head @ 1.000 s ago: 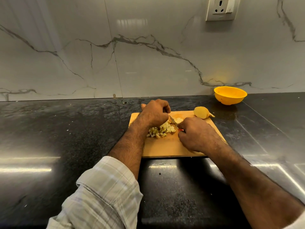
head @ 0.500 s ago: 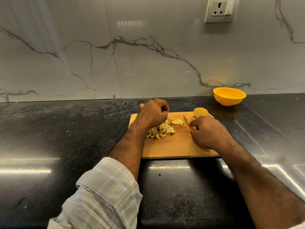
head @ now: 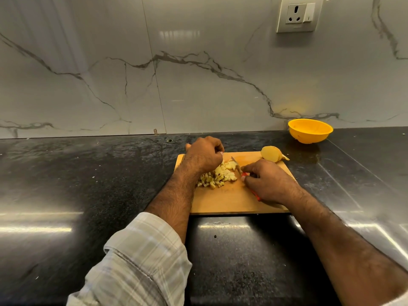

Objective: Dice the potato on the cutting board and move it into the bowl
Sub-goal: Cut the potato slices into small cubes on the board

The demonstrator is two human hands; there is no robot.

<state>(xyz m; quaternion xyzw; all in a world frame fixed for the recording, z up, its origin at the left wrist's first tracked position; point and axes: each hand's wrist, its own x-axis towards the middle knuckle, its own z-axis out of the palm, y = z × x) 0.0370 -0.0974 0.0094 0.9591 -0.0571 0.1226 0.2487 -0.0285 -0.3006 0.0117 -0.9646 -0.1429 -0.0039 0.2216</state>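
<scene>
Wooden rectangular cutting board [head: 223,200] lies on dark polished stone counter [head: 66,184], w/ a heap of small pale-yellow diced potato cubes [head: 217,176] on its left-centre part. Left hand [head: 204,154] sits at the far-left side of the heap, fingers curled under into a loose fist, knuckles up, touching or just over the cubes; can't tell whether it pinches any piece, since the fingertips are hidden beneath the hand. Right hand [head: 268,183] is closed round the red handle of a small kitchen knife [head: 239,170]; red shows at the thumb side & again below the palm. Short steel blade points away from the person & up-left, its edge against the right side of the heap, by a bigger uncut chunk there. Peeled yellowish potato half [head: 272,153] w/ a strip of peel at its right end rests on the far-right corner of the board, apart from both hands. Round yellow plastic bowl [head: 310,130] stands on the counter beyond the board, to the right, close to the white marble-veined wall [head: 198,85]; no potato visible inside from this angle. Left forearm wears a rolled-up pale checked shirt sleeve [head: 141,261]; right forearm is bare. White wall socket w/ switch [head: 297,15] sits high on the wall above the bowl
</scene>
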